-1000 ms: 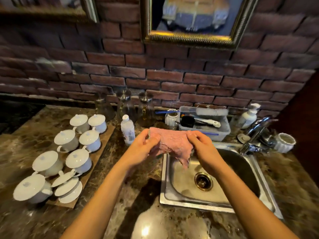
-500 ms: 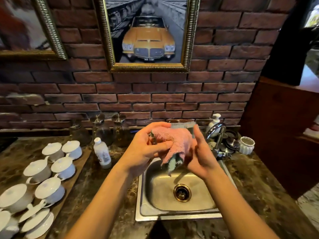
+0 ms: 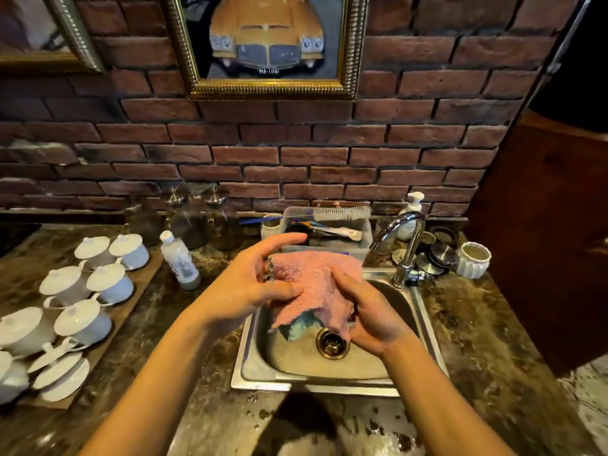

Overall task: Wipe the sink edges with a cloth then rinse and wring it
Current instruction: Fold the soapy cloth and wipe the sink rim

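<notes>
Pink on its upper face and teal underneath, the cloth [image 3: 312, 284] hangs in the air over the steel sink [image 3: 260, 373], held between both hands and touching neither the basin nor the rim. Its widest stretch runs left to right between the hands, with the top edge towards the wall. Two loose corners droop downward, one pointing at the basin's left side and the other at the drain [image 3: 332, 342].

The left hand [image 3: 250, 284] pinches the cloth's left edge, thumb lying across the pink face and forefinger stretched out straight above it. The right hand [image 3: 371, 311] curls its fingers round the right side, and the fabric drapes over them. How tightly either hand squeezes is not clear.

The sink is set into the dark marble desk [image 3: 477, 324], right of its middle. At its far right corner stands the tap [image 3: 401, 238], spout arching left, not touching the cloth. Behind the cloth, at the desk's far edge, sits a tub [image 3: 329, 232] with a brush on it. A bottle [image 3: 179, 261] stands just left of the sink, and lidded white cups [image 3: 82, 324] fill a board along the left edge.
</notes>
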### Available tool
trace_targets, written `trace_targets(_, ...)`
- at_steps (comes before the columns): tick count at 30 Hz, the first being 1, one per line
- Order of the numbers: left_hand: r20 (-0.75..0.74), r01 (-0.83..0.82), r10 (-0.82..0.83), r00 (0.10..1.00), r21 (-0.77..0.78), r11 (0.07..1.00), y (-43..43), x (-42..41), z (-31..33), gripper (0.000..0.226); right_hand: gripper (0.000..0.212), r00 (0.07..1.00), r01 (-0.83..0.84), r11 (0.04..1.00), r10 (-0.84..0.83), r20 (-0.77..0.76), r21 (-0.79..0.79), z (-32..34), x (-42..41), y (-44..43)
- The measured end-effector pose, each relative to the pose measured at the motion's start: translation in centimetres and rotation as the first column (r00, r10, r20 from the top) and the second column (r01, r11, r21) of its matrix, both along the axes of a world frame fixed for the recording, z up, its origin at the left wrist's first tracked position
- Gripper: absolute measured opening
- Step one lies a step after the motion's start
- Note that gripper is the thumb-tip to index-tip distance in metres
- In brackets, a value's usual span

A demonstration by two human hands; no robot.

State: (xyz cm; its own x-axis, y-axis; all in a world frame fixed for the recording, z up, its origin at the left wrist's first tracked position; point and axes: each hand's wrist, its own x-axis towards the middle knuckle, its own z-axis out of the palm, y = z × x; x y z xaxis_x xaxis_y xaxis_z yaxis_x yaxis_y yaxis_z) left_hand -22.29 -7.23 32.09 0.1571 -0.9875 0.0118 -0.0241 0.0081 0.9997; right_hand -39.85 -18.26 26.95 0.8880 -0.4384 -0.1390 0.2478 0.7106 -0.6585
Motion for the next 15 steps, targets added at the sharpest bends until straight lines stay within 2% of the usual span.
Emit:
trace_targets(4, 0.002, -0.181, 0.181, 0.983, 0.084, 0.980, -0.1, 2.0, -5.0, 0.067, 0.048, 0.983, 0.102, 0.995, -0.100, -0.152, 0.001, -2.9, 0.2, -0.5)
trace_targets(6, 0.003, -0.247, 0.249, 0.968, 0.136, 0.959, -0.3, 3.5, -8.0, 0.064, 0.044, 0.968, 0.141, 0.990, -0.137, -0.212, 0.001, -4.7, 0.7, -0.9)
trace_targets(8, 0.067, -0.330, 0.323, 0.944, 0.197, 0.923, -0.8, 5.1, -11.5, 0.053, 0.042, 0.944, 0.183, 0.982, -0.163, -0.286, 0.045, -6.9, 1.3, -1.5)
trace_targets(11, 0.305, -0.459, 0.388, 0.870, 0.212, 0.863, -1.4, 7.9, -17.1, 0.035, 0.037, 0.883, 0.263, 0.961, -0.204, -0.423, 0.085, -10.8, 2.8, -2.9)
trace_targets(13, 0.518, -0.481, 0.316, 0.795, 0.222, 0.848, -1.6, 10.0, -20.9, 0.035, 0.035, 0.858, 0.305, 0.947, -0.228, -0.459, 0.100, -13.4, 4.6, -3.8)
trace_targets(15, 0.663, -0.462, 0.183, 0.726, 0.273, 0.844, -1.8, 12.0, -24.4, 0.042, 0.036, 0.831, 0.343, 0.935, -0.256, -0.494, 0.092, -16.0, 6.5, -4.7)
